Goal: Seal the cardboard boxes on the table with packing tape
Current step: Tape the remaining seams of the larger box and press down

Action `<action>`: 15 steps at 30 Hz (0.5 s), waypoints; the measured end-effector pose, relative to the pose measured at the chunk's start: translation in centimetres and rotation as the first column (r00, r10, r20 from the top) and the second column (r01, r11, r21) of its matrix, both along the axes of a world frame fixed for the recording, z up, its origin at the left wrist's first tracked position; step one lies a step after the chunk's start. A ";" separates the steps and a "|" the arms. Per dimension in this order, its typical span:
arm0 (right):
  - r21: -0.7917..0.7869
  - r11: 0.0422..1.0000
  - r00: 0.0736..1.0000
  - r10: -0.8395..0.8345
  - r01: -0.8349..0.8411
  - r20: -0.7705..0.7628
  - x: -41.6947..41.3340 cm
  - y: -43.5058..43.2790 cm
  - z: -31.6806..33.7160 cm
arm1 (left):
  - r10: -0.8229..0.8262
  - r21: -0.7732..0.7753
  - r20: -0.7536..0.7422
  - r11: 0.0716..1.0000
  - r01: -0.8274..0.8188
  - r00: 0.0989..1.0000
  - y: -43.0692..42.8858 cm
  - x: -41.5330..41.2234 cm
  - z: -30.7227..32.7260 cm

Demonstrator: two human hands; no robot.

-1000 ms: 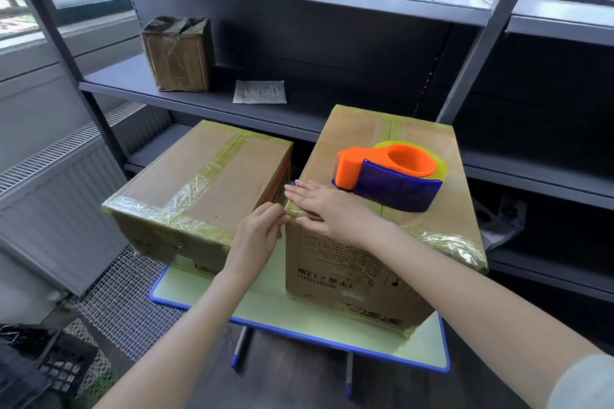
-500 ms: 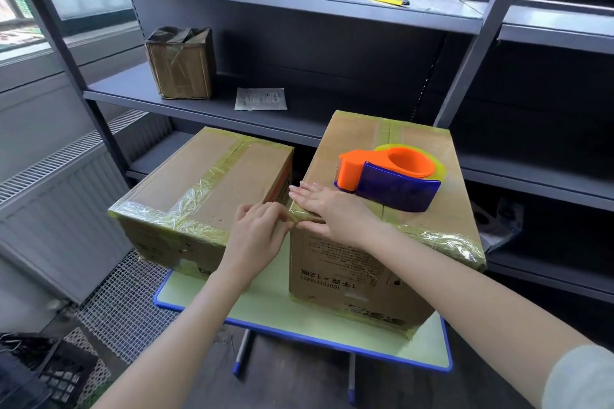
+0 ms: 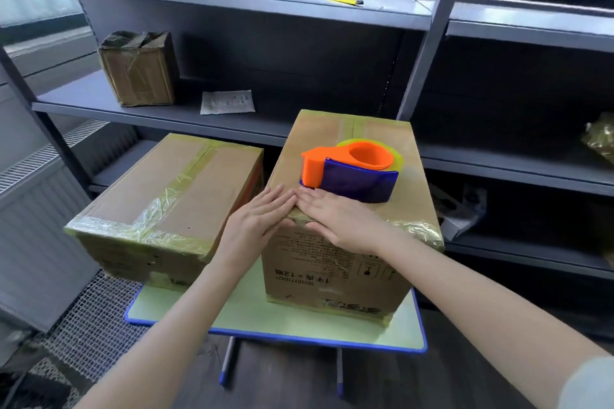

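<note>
Both my left hand (image 3: 257, 226) and right hand (image 3: 335, 222) are flat, fingers straight, pressing the near top edge of the taller box (image 3: 332, 279) on the right side of the table (image 3: 299, 320). The cardboard is probably stiff and the tape slick, so I'd lift it by the bottom corners. It's brown with yellowish tape, and the orange dispenser (image 3: 349, 173) is sitting on top.

Bare left hand (image 3: 255, 226), bare right hand (image 3: 342, 222), uncovered forearms, pale grey sleeve (image 3: 588, 388) on the right arm
</note>
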State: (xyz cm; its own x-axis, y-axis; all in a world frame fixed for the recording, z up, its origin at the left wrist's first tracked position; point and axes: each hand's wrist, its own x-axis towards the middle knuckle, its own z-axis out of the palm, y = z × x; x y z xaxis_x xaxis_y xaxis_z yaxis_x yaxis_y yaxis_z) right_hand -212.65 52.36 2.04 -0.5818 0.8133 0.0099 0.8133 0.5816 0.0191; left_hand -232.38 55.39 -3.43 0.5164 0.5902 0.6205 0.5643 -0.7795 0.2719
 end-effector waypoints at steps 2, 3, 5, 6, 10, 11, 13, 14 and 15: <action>0.001 1.000 1.000 -0.010 0.010 -0.003 0.1 0.0 -0.1 | 0.003 0.008 -0.027 1.000 -0.003 1.000 -0.2 0.0 0.2; -0.009 1.000 1.000 -0.013 0.013 -0.009 0.2 0.0 -0.1 | 0.021 0.018 -0.054 1.000 -0.020 0.998 -0.4 0.1 0.4; -0.047 0.999 1.000 -0.007 0.006 -0.027 0.4 -0.1 0.2 | 0.054 0.047 -0.112 0.998 -0.049 0.992 -0.7 0.4 0.9; -0.066 0.998 0.999 -0.007 0.005 -0.035 0.7 -0.2 0.3 | 0.066 0.068 -0.137 0.996 -0.057 0.988 -0.9 0.6 1.1; -0.114 0.993 0.999 -0.014 0.009 -0.038 3.0 -1.7 1.0 | 0.046 0.157 -0.196 0.988 -0.015 0.980 -2.0 2.9 2.0; -0.116 0.993 0.999 -0.024 0.021 -0.025 3.8 -2.1 1.0 | 0.027 0.156 -0.199 0.988 0.005 0.980 -2.2 3.7 2.2; -0.098 0.994 0.998 -0.053 0.051 -0.020 4.8 -2.6 0.7 | -0.007 0.136 -0.174 0.990 0.031 0.985 -2.2 5.1 1.9; -0.074 0.995 0.997 -0.066 0.063 -0.031 5.0 -2.7 0.4 | -0.018 0.130 -0.145 0.991 0.037 0.989 -2.2 5.4 1.7; -0.053 0.996 0.996 -0.077 0.075 -0.040 4.9 -2.8 0.1 | -0.022 0.131 -0.110 0.991 0.037 0.994 -2.1 5.6 1.3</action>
State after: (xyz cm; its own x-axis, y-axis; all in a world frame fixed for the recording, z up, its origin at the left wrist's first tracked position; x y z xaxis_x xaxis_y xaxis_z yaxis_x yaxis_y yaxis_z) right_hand -207.74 49.59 2.19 -0.5186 0.8550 -0.0104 0.8544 0.5177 -0.0444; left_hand -226.80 53.28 -2.17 0.6004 0.4899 0.6320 0.5610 -0.8213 0.1037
